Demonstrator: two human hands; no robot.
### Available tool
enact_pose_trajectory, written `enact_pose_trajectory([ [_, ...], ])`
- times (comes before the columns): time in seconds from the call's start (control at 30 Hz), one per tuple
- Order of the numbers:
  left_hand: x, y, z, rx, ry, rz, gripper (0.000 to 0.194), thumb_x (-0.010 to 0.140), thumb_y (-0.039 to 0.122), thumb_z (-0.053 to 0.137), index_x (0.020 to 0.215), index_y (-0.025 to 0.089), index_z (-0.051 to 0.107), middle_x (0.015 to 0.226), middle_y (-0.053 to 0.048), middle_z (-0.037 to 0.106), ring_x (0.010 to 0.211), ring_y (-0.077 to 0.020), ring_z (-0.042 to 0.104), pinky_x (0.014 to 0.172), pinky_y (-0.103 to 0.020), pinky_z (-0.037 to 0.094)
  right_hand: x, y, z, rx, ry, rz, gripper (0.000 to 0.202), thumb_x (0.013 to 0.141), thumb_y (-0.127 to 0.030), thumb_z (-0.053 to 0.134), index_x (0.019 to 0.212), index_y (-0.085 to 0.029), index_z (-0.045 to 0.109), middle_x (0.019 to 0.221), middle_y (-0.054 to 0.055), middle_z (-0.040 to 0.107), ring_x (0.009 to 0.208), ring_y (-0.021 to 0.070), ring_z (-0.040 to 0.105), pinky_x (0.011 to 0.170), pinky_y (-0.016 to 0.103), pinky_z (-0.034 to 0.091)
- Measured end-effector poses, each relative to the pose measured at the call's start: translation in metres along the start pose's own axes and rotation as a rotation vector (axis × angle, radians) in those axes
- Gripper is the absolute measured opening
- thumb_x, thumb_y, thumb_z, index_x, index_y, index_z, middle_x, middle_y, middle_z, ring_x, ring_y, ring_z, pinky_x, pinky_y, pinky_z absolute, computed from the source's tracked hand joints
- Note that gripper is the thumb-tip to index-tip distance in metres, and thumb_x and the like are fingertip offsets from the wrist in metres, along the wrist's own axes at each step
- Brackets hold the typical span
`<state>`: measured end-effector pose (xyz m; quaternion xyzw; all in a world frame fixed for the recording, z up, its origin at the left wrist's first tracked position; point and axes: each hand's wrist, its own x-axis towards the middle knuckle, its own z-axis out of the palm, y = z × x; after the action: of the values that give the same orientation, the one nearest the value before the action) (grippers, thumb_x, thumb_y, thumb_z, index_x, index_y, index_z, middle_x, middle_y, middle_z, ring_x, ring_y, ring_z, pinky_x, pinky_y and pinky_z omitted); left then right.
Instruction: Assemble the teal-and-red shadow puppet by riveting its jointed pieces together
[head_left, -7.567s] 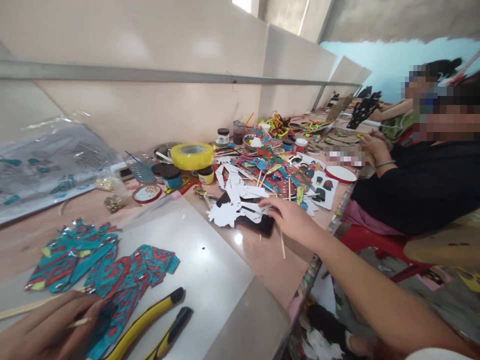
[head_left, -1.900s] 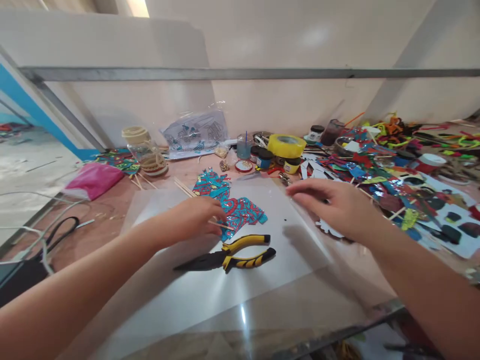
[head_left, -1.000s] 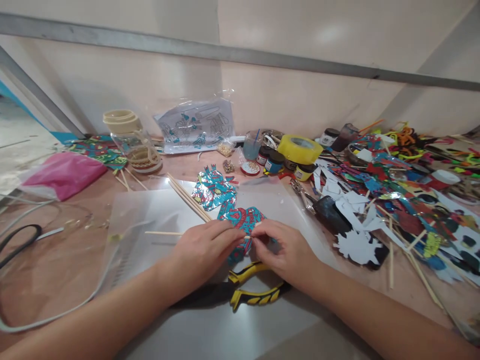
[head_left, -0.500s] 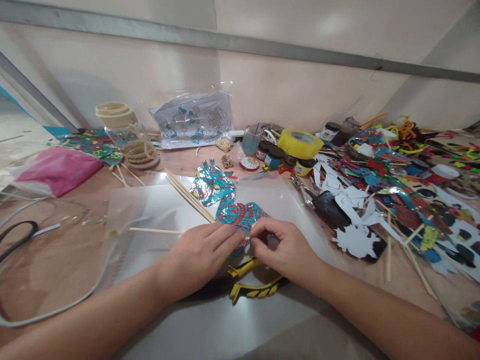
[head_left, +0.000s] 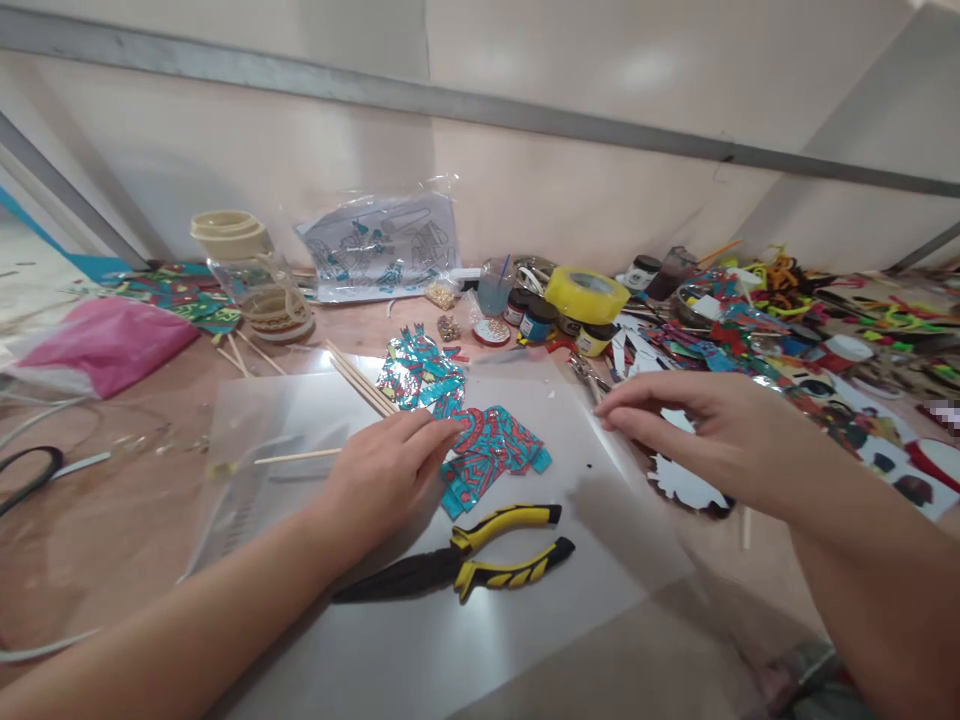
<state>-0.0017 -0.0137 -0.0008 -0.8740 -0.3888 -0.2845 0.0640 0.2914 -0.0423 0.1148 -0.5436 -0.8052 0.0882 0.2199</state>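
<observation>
My left hand (head_left: 394, 460) rests over the left edge of a shiny blue-and-red patterned cutout (head_left: 499, 445), fingers together and closed on it; the thumb is hidden. A thin wooden stick (head_left: 296, 457) runs in under this hand from the left. Above the sheet's right edge, my right hand (head_left: 697, 430) is raised in a pinch, with thumb and forefinger nearly meeting; I cannot make out anything between them. Yellow-and-black pliers (head_left: 510, 575) lie just below the cutout, handles apart. Several more sticks (head_left: 360, 378) and another patterned piece (head_left: 420, 375) lie beyond my left hand.
Under the work lies a translucent sheet (head_left: 555, 620). Paint jars (head_left: 538, 320), yellow tape (head_left: 589, 293) and a bottle (head_left: 259, 275) stand along the back. Paper scraps (head_left: 686, 480) and craft pieces crowd the right. Scissors (head_left: 30, 475) and a pink bag (head_left: 112, 345) are leftward.
My right hand has left the cutout and moved up and to the right, uncovering the cutout and the pliers' handles. My left hand has shifted slightly left and stays on the cutout.
</observation>
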Motion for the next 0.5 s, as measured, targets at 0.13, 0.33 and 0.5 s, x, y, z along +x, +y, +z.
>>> enact_pose_trajectory([
  [0.13,0.000,0.002,0.003,-0.060,-0.043,-0.017,0.019,0.096,0.027,0.045,0.105,0.021,0.060,0.096,-0.003,0.068,0.084,-0.0182,0.066,0.074,-0.030,0.051,0.049,0.014,0.015,-0.081,-0.051,0.021,0.015,0.084,-0.039,0.062,0.084,-0.028,0.073,0.081,-0.002,0.074,0.070,0.0164,0.065,0.061,0.027,0.043],
  [0.33,0.000,0.000,0.005,-0.122,-0.097,-0.046,0.020,0.097,0.028,0.043,0.106,0.022,0.059,0.094,-0.004,0.068,0.086,-0.0181,0.065,0.073,-0.031,0.052,0.140,0.034,0.068,-0.273,-0.116,-0.011,0.020,0.088,-0.020,0.054,0.092,-0.019,0.074,0.095,0.006,0.075,0.084,0.0199,0.067,0.071,0.027,0.044],
  [0.5,0.000,-0.001,0.005,-0.166,-0.091,-0.048,0.021,0.098,0.028,0.041,0.106,0.021,0.059,0.094,-0.004,0.067,0.084,-0.0178,0.065,0.072,-0.031,0.053,0.178,0.049,0.114,-0.412,-0.211,-0.028,0.015,0.082,-0.021,0.066,0.087,-0.007,0.071,0.098,0.015,0.071,0.095,0.0256,0.065,0.082,0.034,0.048],
])
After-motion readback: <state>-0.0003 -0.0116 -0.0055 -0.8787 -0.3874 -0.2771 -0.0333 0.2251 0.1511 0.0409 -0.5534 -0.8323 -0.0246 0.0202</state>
